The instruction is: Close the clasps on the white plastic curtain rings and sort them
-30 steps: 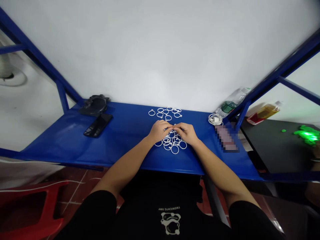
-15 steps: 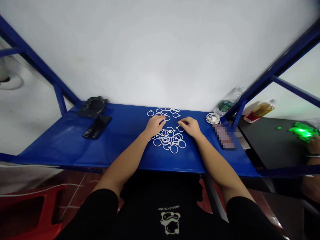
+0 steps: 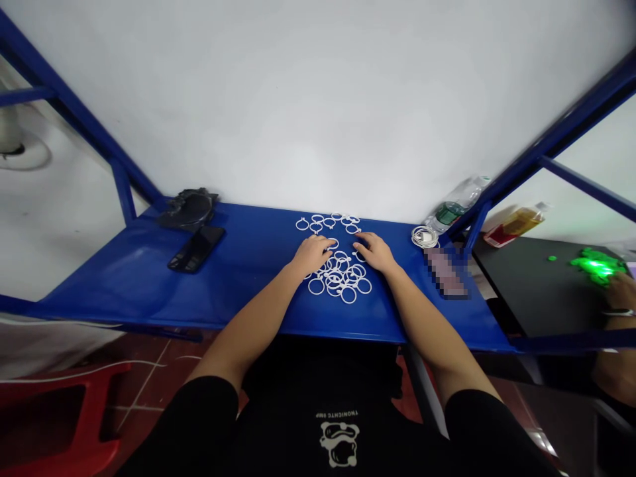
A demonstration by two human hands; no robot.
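**Two hands over a heap of white rings**

A loose pile of thin white plastic rings [image 3: 340, 275], each a plain hoop with a small eyelet tab on its rim, lies overlapping on the blue metal counter [image 3: 124, 278], right in front of the person. A second, sparser row of the same white rings [image 3: 328, 222] sits farther back, near the white wall.

The left hand [image 3: 312, 254] rests palm down at the pile's left edge, fingers curled onto the rings. The right hand [image 3: 376, 252] lies at the pile's right edge, fingertips bent down onto a ring. Whether either hand actually pinches a ring cannot be told.

To the left lies a black smartphone [image 3: 196, 249]; to the right, a coiled white cable [image 3: 424, 236] and a clear plastic bottle [image 3: 457, 205].
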